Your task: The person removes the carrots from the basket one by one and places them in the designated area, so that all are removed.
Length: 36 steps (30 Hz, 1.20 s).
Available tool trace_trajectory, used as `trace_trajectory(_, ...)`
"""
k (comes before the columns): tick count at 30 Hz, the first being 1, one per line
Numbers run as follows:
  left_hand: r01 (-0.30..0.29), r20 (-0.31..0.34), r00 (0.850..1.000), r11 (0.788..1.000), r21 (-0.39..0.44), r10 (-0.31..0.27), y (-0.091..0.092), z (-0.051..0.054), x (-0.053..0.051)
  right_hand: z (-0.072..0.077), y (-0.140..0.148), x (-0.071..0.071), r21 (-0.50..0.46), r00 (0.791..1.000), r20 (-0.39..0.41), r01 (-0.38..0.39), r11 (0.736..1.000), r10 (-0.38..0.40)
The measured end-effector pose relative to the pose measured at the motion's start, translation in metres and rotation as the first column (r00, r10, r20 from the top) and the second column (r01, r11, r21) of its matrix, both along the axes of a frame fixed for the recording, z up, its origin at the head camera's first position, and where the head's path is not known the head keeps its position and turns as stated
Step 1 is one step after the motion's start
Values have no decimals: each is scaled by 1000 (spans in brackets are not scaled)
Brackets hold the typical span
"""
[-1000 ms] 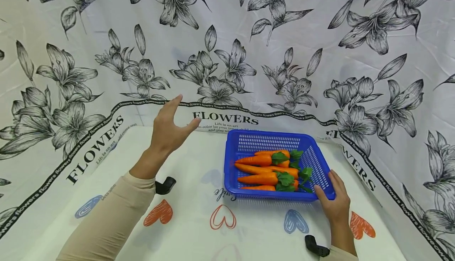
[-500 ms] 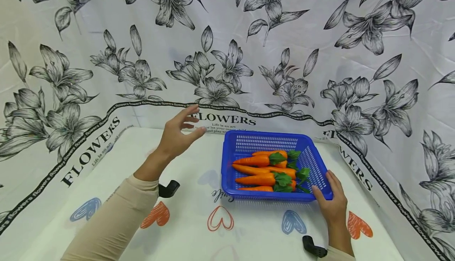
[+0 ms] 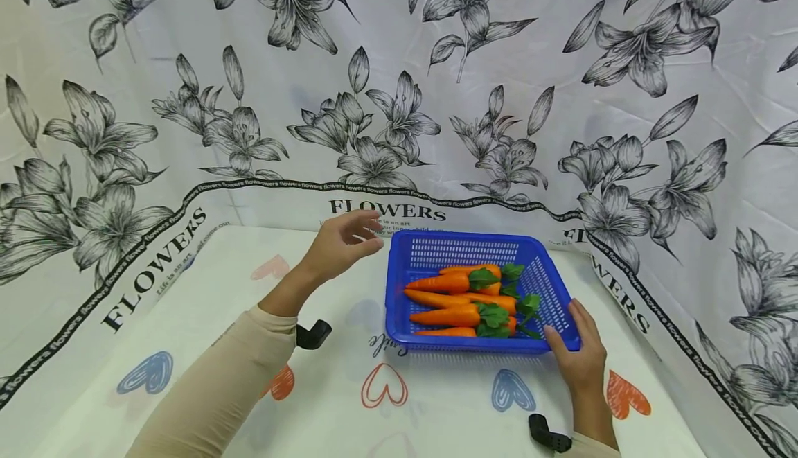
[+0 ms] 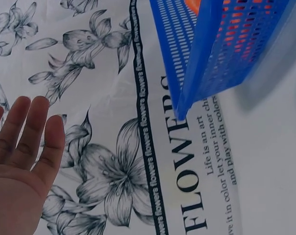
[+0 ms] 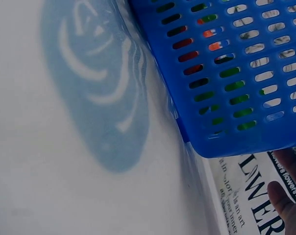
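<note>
A blue plastic basket (image 3: 405, 337) with slotted sides stands on the table right of centre, holding several orange carrots (image 3: 445, 316) with green leafy tops. At its near right corner is my right hand (image 3: 582, 357), gripping the rim, thumb over the rim and fingers along the outer side; part of the fingers is hidden. To the left of the basket, my left hand (image 3: 339, 247) hovers above the table with relaxed, slightly bent fingers and nothing in it. The left wrist view shows its palm and fingers (image 4: 24, 142) apart from the basket wall.
White cloth with printed hearts covers the table (image 3: 337, 416). Behind it and along both sides hangs a flower-printed curtain (image 3: 374, 118). Black wrist-worn devices show at the left wrist (image 3: 314, 335) and the right wrist (image 3: 548, 434).
My left hand has moved right and down toward the basket's left side, its fingers closing in from a wide spread. My right hand stays at the basket's corner, and the carrots have not moved.
</note>
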<state>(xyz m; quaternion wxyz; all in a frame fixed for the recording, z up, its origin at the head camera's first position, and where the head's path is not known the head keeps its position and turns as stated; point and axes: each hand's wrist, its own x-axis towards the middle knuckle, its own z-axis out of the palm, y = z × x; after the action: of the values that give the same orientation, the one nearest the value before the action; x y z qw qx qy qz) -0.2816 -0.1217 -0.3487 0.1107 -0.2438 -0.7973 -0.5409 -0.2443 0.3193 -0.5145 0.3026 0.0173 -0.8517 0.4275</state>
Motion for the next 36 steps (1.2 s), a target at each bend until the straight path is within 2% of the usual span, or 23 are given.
trace_trajectory(3, 45, 22, 999, 999, -16, -44, 9, -5, -4, -1, 0, 1, 0, 1000, -9, 2, 1000, -2)
trace_trajectory(9, 121, 19, 993, 992, -48, -120, 31, -15, -17, -2, -1, 1, 0, 1000, 1, 6, 1000, -6)
trace_trajectory(14, 178, 55, 983, 984, -31, -176, 49, -22, -26, -4, 0, 1, -7, 1000, 0, 4, 1000, -4)
trace_trajectory(21, 235, 167, 955, 969, 78, -245, 68, -29, -38, -4, 0, 0, 0, 1000, -24, 0, 1000, 0)
trace_trajectory(28, 269, 222, 927, 949, 167, -302, 80, -38, -49, -4, 0, -2, 0, 999, -38, -10, 1000, 10)
trace_trajectory(33, 261, 279, 906, 939, 223, -319, 89, -40, -57, -5, 0, -2, -6, 999, -50, -17, 1000, 17)
trace_trajectory(36, 245, 323, 886, 927, 284, -333, 96, -41, -64, -6, 0, -2, -4, 998, -57, -19, 1000, 19)
